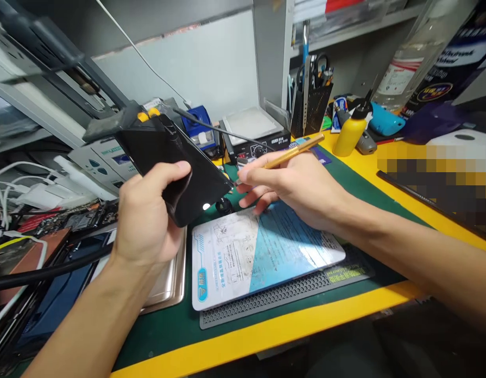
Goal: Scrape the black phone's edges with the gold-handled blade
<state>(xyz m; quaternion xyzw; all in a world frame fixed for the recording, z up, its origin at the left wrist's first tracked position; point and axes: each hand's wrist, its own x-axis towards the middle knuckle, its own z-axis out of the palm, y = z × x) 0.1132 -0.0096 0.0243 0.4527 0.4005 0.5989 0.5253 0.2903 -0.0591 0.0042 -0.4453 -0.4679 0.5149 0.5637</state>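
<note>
Black, glossy slab-shaped phone [172, 163] sat gripped in the left hand [148, 220]; the right hand [290, 184] pinched a slim gold metal tool [294, 152] at its edge.

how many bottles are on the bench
2. A small yellow bottle with a black nozzle stands on the yellow bench right of the black tool holder. A large clear bottle leans at far right. Clutter may hide more.

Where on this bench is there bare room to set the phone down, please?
Free: the green mat between the white-and-blue pad and the yellow front edge, and the green strip right of the pad, before the yellow bottle. Crowded: the left side with cables and boards, and the back by the tool holder.
</note>
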